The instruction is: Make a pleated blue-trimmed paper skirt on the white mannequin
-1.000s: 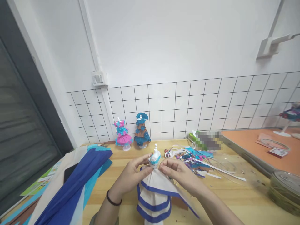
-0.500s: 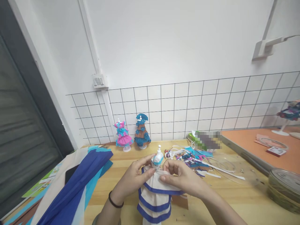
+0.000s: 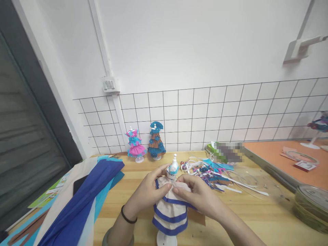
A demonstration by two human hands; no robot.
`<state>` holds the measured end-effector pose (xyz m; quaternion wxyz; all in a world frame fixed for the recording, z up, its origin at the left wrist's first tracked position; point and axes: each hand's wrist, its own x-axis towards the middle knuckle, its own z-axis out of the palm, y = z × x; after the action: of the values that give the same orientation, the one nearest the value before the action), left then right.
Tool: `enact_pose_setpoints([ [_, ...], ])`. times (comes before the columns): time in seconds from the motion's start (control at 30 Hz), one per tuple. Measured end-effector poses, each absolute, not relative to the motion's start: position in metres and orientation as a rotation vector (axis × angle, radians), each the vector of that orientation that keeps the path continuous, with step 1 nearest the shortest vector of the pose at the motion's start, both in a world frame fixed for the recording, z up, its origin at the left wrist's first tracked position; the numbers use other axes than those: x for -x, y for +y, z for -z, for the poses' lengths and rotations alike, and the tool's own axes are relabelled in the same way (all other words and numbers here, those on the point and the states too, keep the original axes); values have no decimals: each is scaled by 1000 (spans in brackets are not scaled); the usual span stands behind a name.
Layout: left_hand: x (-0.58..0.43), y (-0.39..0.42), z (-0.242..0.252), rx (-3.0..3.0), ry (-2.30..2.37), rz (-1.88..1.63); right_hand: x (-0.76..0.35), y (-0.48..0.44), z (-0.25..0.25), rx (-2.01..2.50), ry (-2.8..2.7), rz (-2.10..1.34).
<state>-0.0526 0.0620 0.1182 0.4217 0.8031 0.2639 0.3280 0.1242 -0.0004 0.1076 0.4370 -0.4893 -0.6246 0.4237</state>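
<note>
In front of me a small white dress-form stand (image 3: 174, 164) stands upright on its round base (image 3: 166, 239). It wears a tiered white paper skirt (image 3: 170, 207) with blue bands and a light-blue trim at the chest. My left hand (image 3: 153, 186) wraps round the form's left side, its thumb pressing the waist. At the right of the waist my right hand (image 3: 193, 191) pinches the top tier of white paper between thumb and fingers. The fingertips of both hands nearly meet at the waist.
Two finished mini dresses, one pink and blue (image 3: 136, 147), one teal and brown (image 3: 156, 143), stand by the wall. Folded coloured paper (image 3: 84, 191) lies left. A pile of paper scraps (image 3: 212, 172) lies right. A round tin (image 3: 312, 206) sits at the right edge.
My right hand has drawn the loose white paper in toward the waist. The form appears slightly higher in view, with more of its base showing. My left hand keeps its hold.
</note>
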Motion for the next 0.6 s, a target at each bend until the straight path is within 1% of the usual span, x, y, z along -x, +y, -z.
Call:
enact_pose_setpoints([
  [0.2, 51, 62, -117, -1983, 625, -835, -122, -7, -111, 1186, -1715, -884],
  [0.37, 51, 61, -116, -1973, 595, -845, -121, -8, -109, 1274, -1834, -696],
  [0.6, 53, 63, -117, -2002, 631, -828, -122, -6, -107, 1321, -1791, -606],
])
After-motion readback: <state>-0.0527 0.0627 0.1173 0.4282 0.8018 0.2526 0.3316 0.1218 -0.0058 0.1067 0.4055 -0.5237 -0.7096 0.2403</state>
